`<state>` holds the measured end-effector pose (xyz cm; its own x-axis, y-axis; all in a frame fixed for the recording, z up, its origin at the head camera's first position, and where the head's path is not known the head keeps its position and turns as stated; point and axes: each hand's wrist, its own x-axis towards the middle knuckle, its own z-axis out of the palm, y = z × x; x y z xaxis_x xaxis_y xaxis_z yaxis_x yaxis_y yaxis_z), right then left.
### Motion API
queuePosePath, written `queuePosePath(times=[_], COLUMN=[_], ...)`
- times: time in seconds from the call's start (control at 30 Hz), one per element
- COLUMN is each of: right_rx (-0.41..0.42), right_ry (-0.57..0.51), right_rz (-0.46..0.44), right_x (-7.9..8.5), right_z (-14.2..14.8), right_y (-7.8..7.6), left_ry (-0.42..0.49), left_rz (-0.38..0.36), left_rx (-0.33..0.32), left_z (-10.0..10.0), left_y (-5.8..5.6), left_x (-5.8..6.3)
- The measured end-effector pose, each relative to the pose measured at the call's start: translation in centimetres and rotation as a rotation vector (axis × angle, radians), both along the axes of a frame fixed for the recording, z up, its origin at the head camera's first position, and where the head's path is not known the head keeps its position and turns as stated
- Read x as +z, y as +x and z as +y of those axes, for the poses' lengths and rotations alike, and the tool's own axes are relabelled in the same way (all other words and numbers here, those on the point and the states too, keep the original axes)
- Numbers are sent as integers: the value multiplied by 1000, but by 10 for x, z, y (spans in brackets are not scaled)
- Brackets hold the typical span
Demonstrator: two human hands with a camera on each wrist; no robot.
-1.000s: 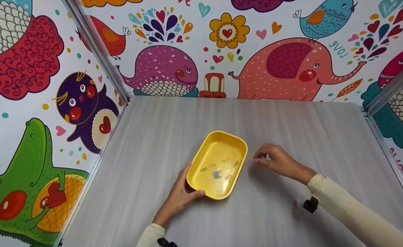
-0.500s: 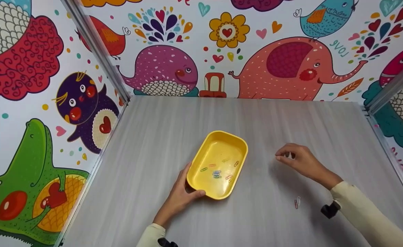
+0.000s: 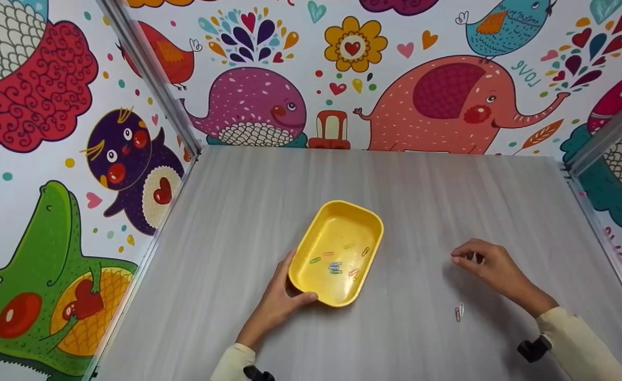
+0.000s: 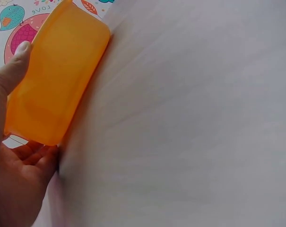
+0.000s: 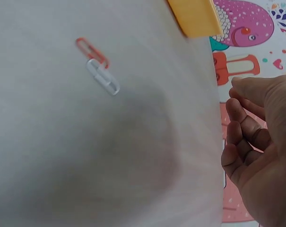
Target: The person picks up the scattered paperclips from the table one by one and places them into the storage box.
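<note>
My left hand [image 3: 275, 308] grips the near-left corner of a yellow plastic tray [image 3: 337, 227], thumb on the near rim and fingers along the left side. In the left wrist view the tray's outer wall [image 4: 62, 71] looks orange. Several coloured paper clips [image 3: 335, 268] lie scattered on the tray's floor. My right hand [image 3: 496, 267] hovers over the table at the right, fingers loosely curled, with nothing seen between them. Just below it lie a red paper clip [image 5: 92, 52] and a white paper clip [image 5: 103, 76], side by side on the table.
The grey wood-grain table [image 3: 268, 185] is bounded by printed walls with cartoon animals at the back and both sides. Metal rails [image 3: 152, 79] run up the corners. A small dark wrist device [image 3: 534, 349] sits on my right sleeve.
My right hand has moved right and toward me, away from the tray, uncovering the view of the two loose paper clips. My left hand and the tray stay in place.
</note>
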<state>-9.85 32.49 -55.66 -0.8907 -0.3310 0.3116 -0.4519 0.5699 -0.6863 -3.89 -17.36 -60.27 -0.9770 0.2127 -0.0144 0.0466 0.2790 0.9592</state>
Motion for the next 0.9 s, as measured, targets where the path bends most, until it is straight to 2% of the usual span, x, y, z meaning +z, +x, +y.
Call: queuePosePath(times=[0.6,0.73,0.9], right_rx=[-27,11,117], right_ry=[4,22,28], right_rz=[-63,-75,-31], right_x=[-28,-32,-39], right_z=[26,28,29], right_y=[36,41,42], left_ry=[-5,-3,-11], left_rz=[4,6,9], left_rx=[-7,-6,-4], left_z=[0,0,1], left_y=[2,1,0], left_x=[0,1,2])
